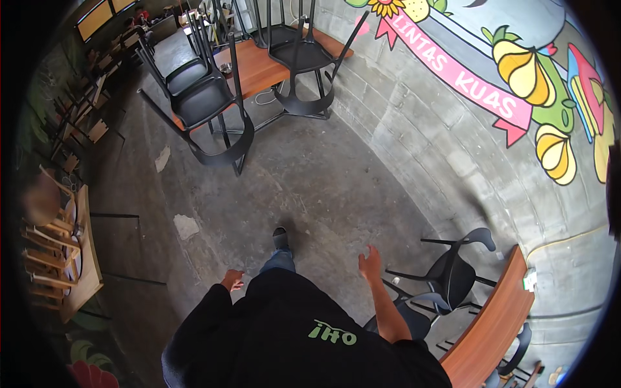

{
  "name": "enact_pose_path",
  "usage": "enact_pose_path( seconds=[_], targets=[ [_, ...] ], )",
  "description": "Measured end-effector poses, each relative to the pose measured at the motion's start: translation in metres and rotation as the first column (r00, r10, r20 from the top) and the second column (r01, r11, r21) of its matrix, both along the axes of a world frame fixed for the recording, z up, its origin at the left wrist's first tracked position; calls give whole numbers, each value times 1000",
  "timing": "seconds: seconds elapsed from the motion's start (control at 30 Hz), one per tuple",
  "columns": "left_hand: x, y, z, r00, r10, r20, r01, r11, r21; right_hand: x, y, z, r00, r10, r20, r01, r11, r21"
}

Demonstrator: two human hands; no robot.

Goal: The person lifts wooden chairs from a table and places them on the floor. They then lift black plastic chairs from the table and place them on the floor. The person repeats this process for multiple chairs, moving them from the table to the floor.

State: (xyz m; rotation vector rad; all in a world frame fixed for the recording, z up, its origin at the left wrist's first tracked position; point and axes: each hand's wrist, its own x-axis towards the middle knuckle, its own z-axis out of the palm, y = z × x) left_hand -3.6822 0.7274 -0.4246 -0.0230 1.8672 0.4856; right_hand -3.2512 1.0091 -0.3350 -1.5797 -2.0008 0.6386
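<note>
My left hand (234,280) hangs at my left side, fingers loosely curled, with nothing visible in it. On the other side my right hand (370,263) is held out over the floor, empty, its fingers slightly apart. Nearest to it are black chairs (453,279) beside a wooden table (495,325) along the right wall. Below me one foot in a dark slipper (280,238) is forward on the concrete floor (291,179). Ahead, several black chairs (201,102) rest upside down on a reddish-brown table (257,63), legs pointing up and backrests hanging past its edge.
To the left stands a light wooden table (87,271) with wooden stools (51,257) stacked on it. A painted block wall (436,160) runs along the right, with a cable (563,240) on it. Further furniture (87,116) lines the far left, and people (140,19) are in the distance.
</note>
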Motion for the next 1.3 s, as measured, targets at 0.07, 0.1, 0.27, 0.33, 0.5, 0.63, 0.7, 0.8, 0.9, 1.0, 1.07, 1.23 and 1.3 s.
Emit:
enact_pose_path(
  seconds=[0.07, 0.1, 0.27, 0.33, 0.5, 0.63, 0.7, 0.8, 0.9, 1.0, 1.07, 1.23, 1.3],
  targets=[
    [-27, 18, -8, 996, 88, 17, -87, 995, -41, -39, 39, 4, 999, 42, 20, -42, 999, -1],
    [-42, 33, -9, 993, 117, 24, -116, 992, -58, -55, 60, 3, 999, 33, 42, -33, 999, 2],
    [-120, 149, -5, 999, 43, 28, -41, 998, -57, -147, 162, 18, 999, -14, 44, 17, 997, -72],
    [-152, 222, 3, 1000, -17, -16, 17, 1000, 17, -182, 205, 29, 999, -29, 35, 32, 996, -78],
    [-213, 453, 74, 986, -68, -151, 122, 914, 387, -252, 316, 62, 996, 67, -63, -60, 992, 111],
    [-242, 612, 166, 984, -65, -165, 157, 754, 638, -290, 413, 97, 994, 91, -54, -85, 991, 103],
    [-247, 678, 208, 909, -69, -411, 331, 720, 610, -302, 471, 108, 990, 129, -58, -118, 980, 163],
    [-266, 756, 234, 733, 220, -644, 472, 518, 714, -322, 572, 120, 976, 206, -68, -182, 948, 262],
    [-241, 813, 296, 723, 403, -561, 426, 378, 822, -334, 670, 144, 965, 238, -110, -211, 954, 215],
    [-233, 852, 330, 705, 487, -516, 432, 282, 857, -353, 762, 171, 957, 238, -169, -189, 947, 259],
    [-231, 867, 348, 710, 494, -502, 387, 322, 864, -378, 806, 216, 942, 207, -266, -152, 965, 213],
    [-222, 878, 341, 776, 510, -372, 179, 387, 905, -427, 900, 261, 882, 271, -385, -140, 931, 337],
    [-223, 878, 339, 765, 506, -398, 205, 395, 896, -447, 911, 266, 867, 306, -394, -190, 933, 306]
  ],
)
